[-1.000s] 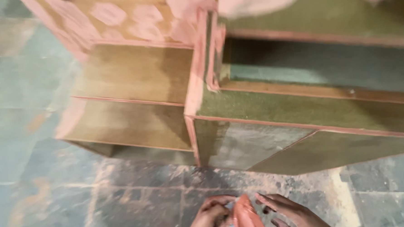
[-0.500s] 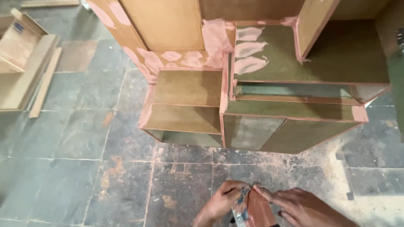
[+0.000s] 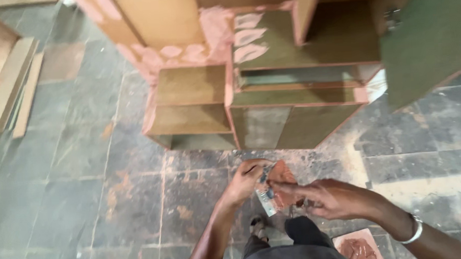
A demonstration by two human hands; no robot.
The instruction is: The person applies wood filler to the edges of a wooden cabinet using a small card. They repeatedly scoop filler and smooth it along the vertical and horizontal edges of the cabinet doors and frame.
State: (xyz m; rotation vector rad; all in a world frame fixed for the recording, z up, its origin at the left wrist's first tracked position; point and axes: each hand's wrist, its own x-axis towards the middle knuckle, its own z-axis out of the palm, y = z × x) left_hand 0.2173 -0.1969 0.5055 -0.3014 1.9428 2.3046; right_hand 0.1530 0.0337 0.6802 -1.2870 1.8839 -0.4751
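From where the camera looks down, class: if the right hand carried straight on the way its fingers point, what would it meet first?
The right hand points left, so it would first meet the putty-smeared scraper, which it already touches, then the left hand. Depth is unclear.

Floor: grey stone tiles (image 3: 63, 204) showing pink stains | Furniture: unfinished wooden cabinet (image 3: 270, 91) standing beyond the fingers, pink filler patching its edges | Left: stacked boards (image 3: 5, 77) lying flat

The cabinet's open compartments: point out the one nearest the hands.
It is the bottom compartment right of the pink divider, dark and angled, directly above the left hand and right hand. The others sit higher or further left.
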